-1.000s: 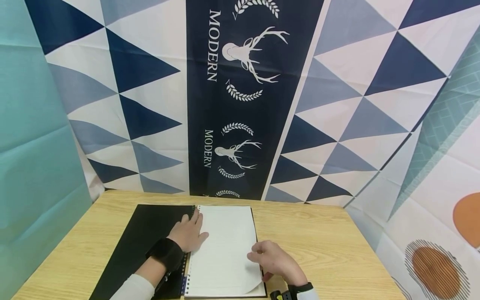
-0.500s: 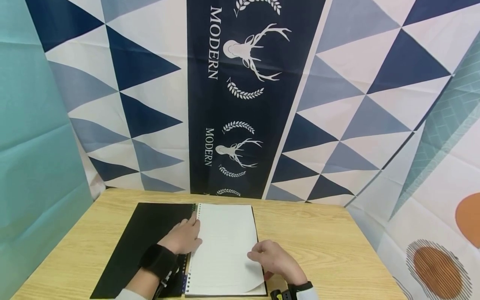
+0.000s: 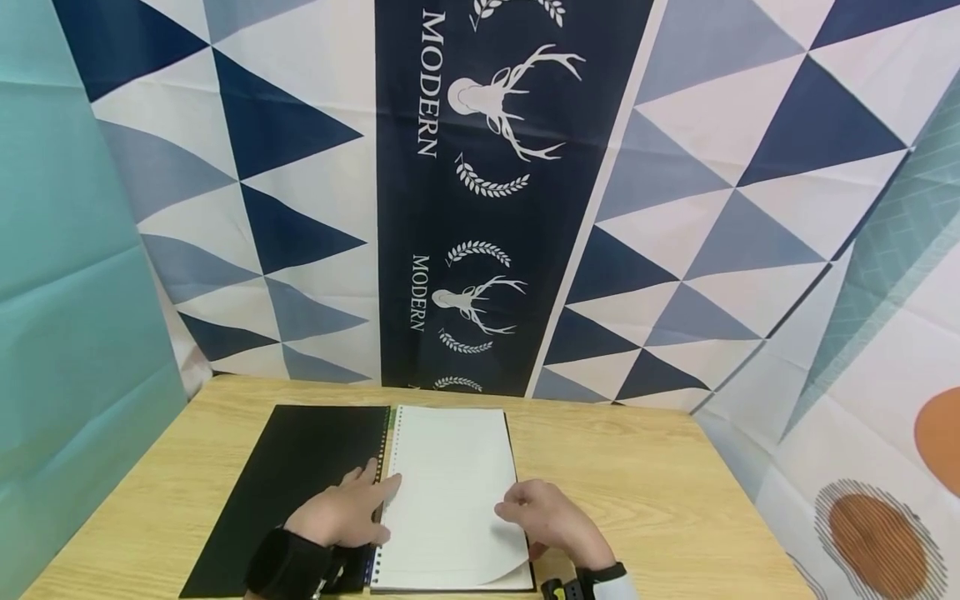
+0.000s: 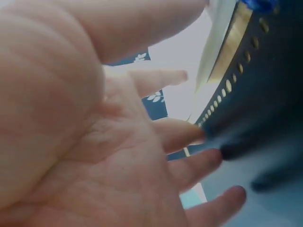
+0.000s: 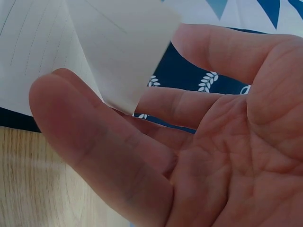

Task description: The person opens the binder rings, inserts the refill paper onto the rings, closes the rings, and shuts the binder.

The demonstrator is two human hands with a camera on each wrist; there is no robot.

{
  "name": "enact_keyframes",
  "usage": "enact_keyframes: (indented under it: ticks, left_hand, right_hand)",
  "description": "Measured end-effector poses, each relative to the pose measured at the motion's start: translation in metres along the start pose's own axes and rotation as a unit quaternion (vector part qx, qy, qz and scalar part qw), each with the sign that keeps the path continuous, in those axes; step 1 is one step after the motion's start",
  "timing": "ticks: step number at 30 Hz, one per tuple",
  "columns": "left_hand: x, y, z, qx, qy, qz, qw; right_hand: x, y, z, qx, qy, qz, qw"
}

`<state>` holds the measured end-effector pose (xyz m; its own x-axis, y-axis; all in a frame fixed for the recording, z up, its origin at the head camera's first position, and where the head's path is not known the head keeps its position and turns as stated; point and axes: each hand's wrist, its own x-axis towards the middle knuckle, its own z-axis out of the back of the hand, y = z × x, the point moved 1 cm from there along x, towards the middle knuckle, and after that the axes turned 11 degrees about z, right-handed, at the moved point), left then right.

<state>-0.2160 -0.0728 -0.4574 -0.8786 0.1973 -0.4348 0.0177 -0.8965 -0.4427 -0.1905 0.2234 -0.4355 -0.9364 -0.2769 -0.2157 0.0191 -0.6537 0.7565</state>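
Observation:
A notebook lies on the table, its black cover (image 3: 300, 475) folded out to the left and its white lined page (image 3: 450, 492) on the right. Holes run along the page's inner edge. My left hand (image 3: 341, 512) spreads its fingers over the seam, thumb and index finger reaching the page's holed edge. In the left wrist view, the other fingertips are close to the black cover (image 4: 279, 118); contact is unclear. My right hand (image 3: 551, 521) pinches the page's right edge between thumb and fingers; the lower corner curls up, as the lifted page (image 5: 118, 42) shows.
The wooden table (image 3: 637, 492) extends on both sides of the notebook. A patterned cloth (image 3: 465, 250) hangs behind it, and a teal cloth (image 3: 82, 333) hangs at the left. Both wrists wear black bands (image 3: 288, 562).
My left hand has slid down along the seam toward me, from near the top of the page to its lower half. The right hand keeps its place at the page edge.

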Motion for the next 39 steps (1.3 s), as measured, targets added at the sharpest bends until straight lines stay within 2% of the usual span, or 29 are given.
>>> enact_keyframes:
  ticks: [5,9,13,17,25,33,39]
  left_hand:
    - [-0.010,0.006,0.000,-0.006,0.030,-0.009,0.9995]
    - [-0.014,0.008,-0.001,-0.005,0.035,-0.010,0.9993]
    - [-0.018,0.002,-0.004,0.017,0.033,-0.005,0.9993]
    - [-0.023,-0.003,-0.008,0.057,0.013,-0.025,0.9980]
    - [-0.036,-0.007,-0.017,0.117,-0.052,-0.054,0.9903]
    - [-0.036,0.011,-0.024,0.131,-0.059,-0.131,0.9811]
    - [-0.036,0.019,-0.026,0.118,-0.056,-0.144,0.9809]
  right_hand:
    - [0.000,0.002,0.001,-0.002,0.001,0.003,1.0000]
    - [0.000,0.001,0.000,-0.001,0.006,0.001,1.0000]
    - [-0.001,-0.001,0.000,0.001,0.008,0.001,1.0000]
    - [0.000,-0.002,0.000,0.002,0.005,0.000,1.0000]
    - [0.000,-0.001,0.002,0.007,0.004,0.003,1.0000]
    - [-0.001,0.000,0.002,0.001,0.001,0.009,1.0000]
    - [-0.002,-0.001,0.000,0.003,0.003,0.011,0.9999]
